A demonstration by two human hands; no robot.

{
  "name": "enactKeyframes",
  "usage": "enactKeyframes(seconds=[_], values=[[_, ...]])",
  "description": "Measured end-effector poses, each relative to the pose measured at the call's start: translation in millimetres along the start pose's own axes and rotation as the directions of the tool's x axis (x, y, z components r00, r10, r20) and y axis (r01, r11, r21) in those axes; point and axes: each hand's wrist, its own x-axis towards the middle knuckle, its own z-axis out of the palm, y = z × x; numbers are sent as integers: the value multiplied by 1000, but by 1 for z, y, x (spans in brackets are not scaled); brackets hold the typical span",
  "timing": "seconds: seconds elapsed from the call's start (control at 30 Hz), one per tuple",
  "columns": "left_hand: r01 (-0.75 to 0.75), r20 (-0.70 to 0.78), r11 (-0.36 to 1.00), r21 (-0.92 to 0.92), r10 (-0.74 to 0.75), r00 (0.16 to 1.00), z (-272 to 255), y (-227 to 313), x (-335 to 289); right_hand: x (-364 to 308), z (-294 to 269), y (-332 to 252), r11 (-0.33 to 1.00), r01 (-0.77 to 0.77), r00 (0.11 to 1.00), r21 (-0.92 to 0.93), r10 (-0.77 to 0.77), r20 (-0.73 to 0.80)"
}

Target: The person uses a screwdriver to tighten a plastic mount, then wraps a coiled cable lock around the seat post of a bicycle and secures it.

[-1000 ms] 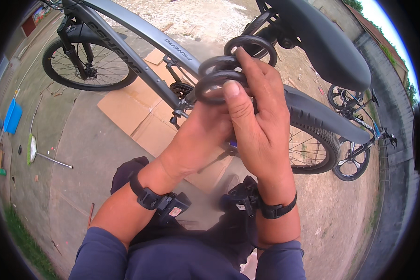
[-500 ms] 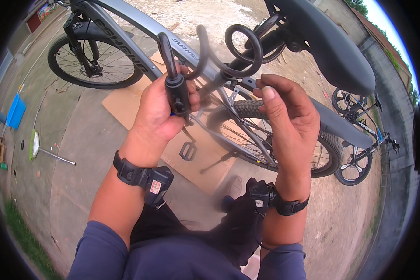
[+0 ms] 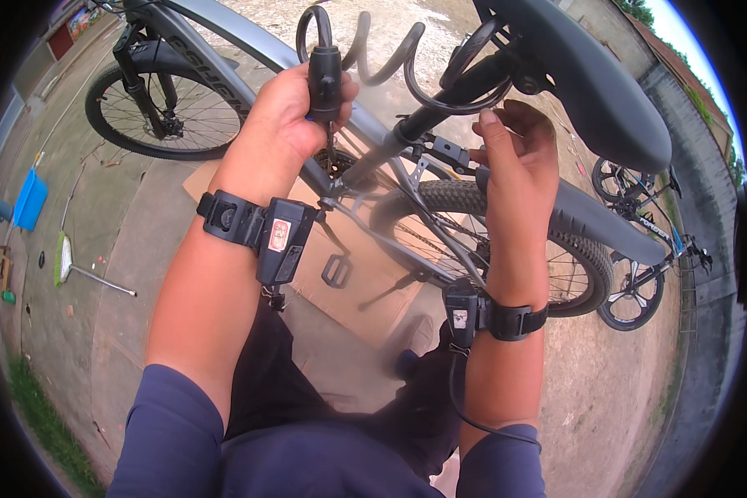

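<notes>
One coiled black cable lock [image 3: 465,110] stretched between the left hand [image 3: 295,106] and the space beneath the saddle [image 3: 585,91]. Its cylinder [image 3: 324,81] stood nearly upright in the left hand, fingers wrapped round it. Beside the seat post [image 3: 427,118], the right hand [image 3: 519,153] curled loosely near the cable's lowest bend; whether it touched or gripped anything could not be told, nor whether the cable circled the post. A second earlier the hands were together over bunched coils; now they were apart, and the cylinder had risen farther out than half a second before, so the work had gone from gathered coils to a drawn-out cable. Below lay the rear wheel [image 3: 436,197] and flattened cardboard [image 3: 365,311]. Farther off, another bicycle [image 3: 631,300] stood right; a blue tub [image 3: 30,202] and a broom [image 3: 63,259] were left.
</notes>
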Motion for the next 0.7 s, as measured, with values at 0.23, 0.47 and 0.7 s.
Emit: enactKeyframes(seconds=[0.23,0.47,0.7], values=[[-8,101,1000,-7,8,995,41,-7,49,7,3,10,965,-124,992,229,117,44],[-22,145,981,192,-6,989,57,8,75,53,-4,26,980,-168,981,104,156,113],[-5,242,847,531,-146,959,72,4,90,103,-10,51,1000,-28,940,-8,29,341]])
